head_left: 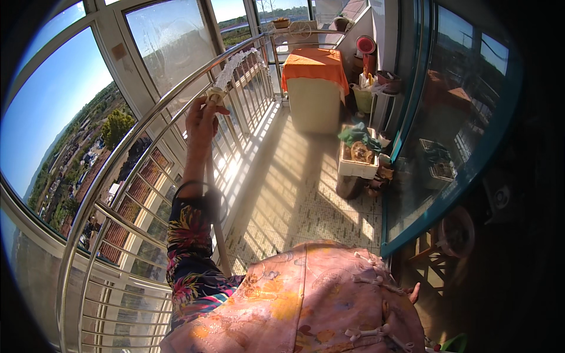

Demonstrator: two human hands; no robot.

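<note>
My left hand point(203, 120) reaches forward to the metal railing point(147, 120), its fingers closed on a small pale, crumpled thing, apparently a cloth point(216, 94), against the top rail. Just beyond it, a whitish, ragged strip point(235, 66) hangs over the rail. A dark floral sleeve point(197, 253) covers that arm, with a dark band at the wrist. A pale pole point(218, 235) slants down beside the forearm; its upper end is hidden. Only fingertips of my right hand point(415, 292) show, past the edge of the pink garment point(294, 294); what they do is hidden.
Tall windows line the left side. An orange cloth point(315, 63) covers a pale cabinet point(315, 106) at the far end. Along the right stand flowerpots point(364, 99), a white foam box point(358, 169) and a teal-framed glass door point(435, 153). A basin point(456, 232) sits in the shade.
</note>
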